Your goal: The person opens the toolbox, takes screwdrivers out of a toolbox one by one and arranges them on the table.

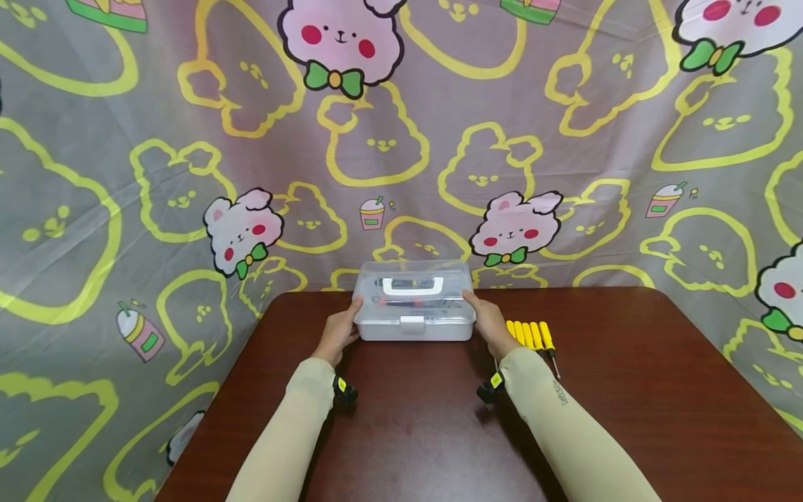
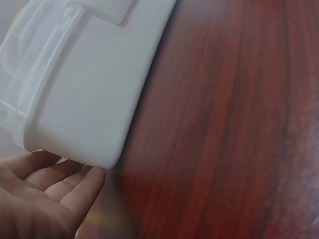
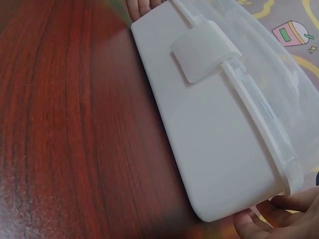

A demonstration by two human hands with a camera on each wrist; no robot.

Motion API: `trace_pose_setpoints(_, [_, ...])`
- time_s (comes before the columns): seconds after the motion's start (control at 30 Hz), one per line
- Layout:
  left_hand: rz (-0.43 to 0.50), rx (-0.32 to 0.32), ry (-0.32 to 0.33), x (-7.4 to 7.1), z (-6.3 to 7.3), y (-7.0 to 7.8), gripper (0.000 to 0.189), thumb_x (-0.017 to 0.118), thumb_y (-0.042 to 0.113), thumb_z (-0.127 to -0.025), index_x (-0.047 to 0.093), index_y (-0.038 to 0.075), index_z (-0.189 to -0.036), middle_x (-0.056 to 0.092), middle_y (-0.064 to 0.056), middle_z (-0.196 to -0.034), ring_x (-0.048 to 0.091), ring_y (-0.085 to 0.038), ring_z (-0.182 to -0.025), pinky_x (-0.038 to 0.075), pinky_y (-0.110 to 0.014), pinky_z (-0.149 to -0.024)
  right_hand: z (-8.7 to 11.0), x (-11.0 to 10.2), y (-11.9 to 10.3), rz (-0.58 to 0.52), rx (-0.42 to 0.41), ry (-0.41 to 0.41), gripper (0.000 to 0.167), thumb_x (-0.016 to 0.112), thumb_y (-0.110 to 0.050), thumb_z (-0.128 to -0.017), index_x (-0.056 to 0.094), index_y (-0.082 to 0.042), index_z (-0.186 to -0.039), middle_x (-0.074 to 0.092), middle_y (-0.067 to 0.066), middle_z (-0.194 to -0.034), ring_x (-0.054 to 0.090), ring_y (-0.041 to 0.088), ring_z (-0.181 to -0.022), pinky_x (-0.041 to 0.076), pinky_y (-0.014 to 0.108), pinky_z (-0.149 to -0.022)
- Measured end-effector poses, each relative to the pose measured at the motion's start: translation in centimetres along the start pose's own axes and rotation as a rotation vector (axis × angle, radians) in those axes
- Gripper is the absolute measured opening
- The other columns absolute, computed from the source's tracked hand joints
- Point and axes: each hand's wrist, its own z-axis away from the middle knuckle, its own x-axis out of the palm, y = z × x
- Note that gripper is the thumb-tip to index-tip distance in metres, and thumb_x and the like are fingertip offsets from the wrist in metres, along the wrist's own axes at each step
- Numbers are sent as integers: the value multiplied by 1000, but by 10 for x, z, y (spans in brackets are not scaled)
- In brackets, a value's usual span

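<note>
A white plastic storage box (image 1: 383, 332) with a clear lid stands near the table's far edge. Its white carrying handle (image 1: 413, 287) lies on the lid, and a white latch (image 3: 207, 51) sits over the front rim. The lid is down. Through it show dark and orange-red items, too blurred to name. My left hand (image 1: 339, 333) holds the box's left end, fingers against the end wall in the left wrist view and thumb up by the lid. At the opposite end, my right hand (image 1: 494, 326) grips the box likewise, its fingertips near the bottom corner in the right wrist view.
Several yellow-handled screwdrivers (image 1: 532, 336) lie side by side on the brown wooden table (image 1: 627, 390), just right of my right hand and partly hidden by it. A patterned cloth (image 1: 439, 111) hangs right behind the table's far edge.
</note>
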Motion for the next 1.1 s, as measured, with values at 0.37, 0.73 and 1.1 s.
trace_pose_setpoints(0.37, [-7,2,6,2,-2,0,112,62,76,-75,38,-10,-143,45,-27,-140,50,-40,-123,44,-49,-98,-2,1,0,-2,-23,13,84,48,-59,-96,35,7,-146,37,20,-148,34,33,-136,28,52,-109])
trace_pose_setpoints(0.73, [7,12,19,3,-3,1,110,62,75,-75,41,-9,-142,46,-26,-140,51,-40,-122,44,-49,-98,-1,2,0,31,-24,18,90,46,-65,-93,32,4,-148,33,18,-151,31,32,-138,27,50,-110])
trace_pose_setpoints(1.1, [-9,12,22,4,0,-1,108,60,74,-78,38,-9,-144,40,-25,-145,47,-40,-126,41,-50,-100,1,1,1,47,-23,12,90,43,-67,-94,33,5,-148,34,19,-151,32,33,-137,26,50,-111])
